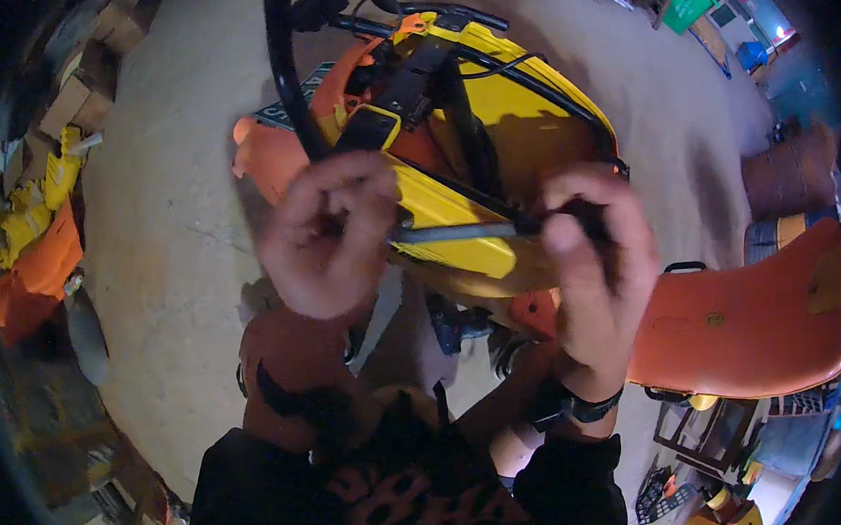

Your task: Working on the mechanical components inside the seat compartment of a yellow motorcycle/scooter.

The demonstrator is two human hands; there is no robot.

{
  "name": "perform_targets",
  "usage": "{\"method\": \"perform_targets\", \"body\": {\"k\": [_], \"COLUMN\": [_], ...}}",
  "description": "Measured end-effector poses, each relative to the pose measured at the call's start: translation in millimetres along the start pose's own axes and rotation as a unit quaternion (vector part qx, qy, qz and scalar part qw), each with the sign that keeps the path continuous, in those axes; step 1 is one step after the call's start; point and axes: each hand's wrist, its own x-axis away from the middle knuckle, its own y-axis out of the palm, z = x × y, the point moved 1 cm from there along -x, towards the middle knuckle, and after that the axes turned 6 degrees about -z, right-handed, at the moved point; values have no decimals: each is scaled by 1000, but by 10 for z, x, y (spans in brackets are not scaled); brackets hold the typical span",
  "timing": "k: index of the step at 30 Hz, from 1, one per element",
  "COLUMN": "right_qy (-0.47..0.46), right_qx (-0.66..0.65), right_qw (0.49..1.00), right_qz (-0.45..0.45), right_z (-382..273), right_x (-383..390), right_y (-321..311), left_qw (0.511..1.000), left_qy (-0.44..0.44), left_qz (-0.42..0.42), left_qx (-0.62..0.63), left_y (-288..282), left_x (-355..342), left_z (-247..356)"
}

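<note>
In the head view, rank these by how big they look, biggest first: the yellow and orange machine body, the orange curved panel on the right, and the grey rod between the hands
1. Yellow and orange machine body.
2. Orange curved panel, close behind; the frame's edge cuts it off, so unsure.
3. Grey rod, clearly the smallest, held by the left hand and right hand.

Dim, warm indoor light, motion-blurred hands (pixel 461 246), heavy fisheye bending and dark vignetted rim.

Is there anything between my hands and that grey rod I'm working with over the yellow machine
Nothing visible. The left hand and right hand both already grip the grey rod, one at each end, above the yellow machine.
</note>
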Motion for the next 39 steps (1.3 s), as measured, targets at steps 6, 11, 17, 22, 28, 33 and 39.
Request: {"method": "perform_targets", "body": {"k": [6,11,17,22,28,33,39], "right_qy": [2,58,227,281,304,314,283], "right_qx": [91,67,-176,-180,-253,-269,-308], "right_qw": [988,989,954,931,912,903,899], "right_qz": [-127,118,87,146,112,115,128], "right_z": [-221,-157,1139,1626,1702,1770,1944], "right_x": [-193,-1035,-1623,-1512,-1396,-1425,-1442], "right_y": [152,-450,-585,-300,-230,-242,-291], "left_qw": [989,965,975,978,972,960,961], "left_qy": [-40,-73,-107,-146,-145,-142,-144], "left_qz": [130,196,192,132,144,159,157], "left_qx": [65,159,-14,70,114,183,173], "left_y": [-301,-450,-430,-331,-302,-244,-280], "left_x": [-245,-420,-645,-704,-651,-656,-644], "left_z": [-63,-159,-497,-623,-633,-626,-646]}}
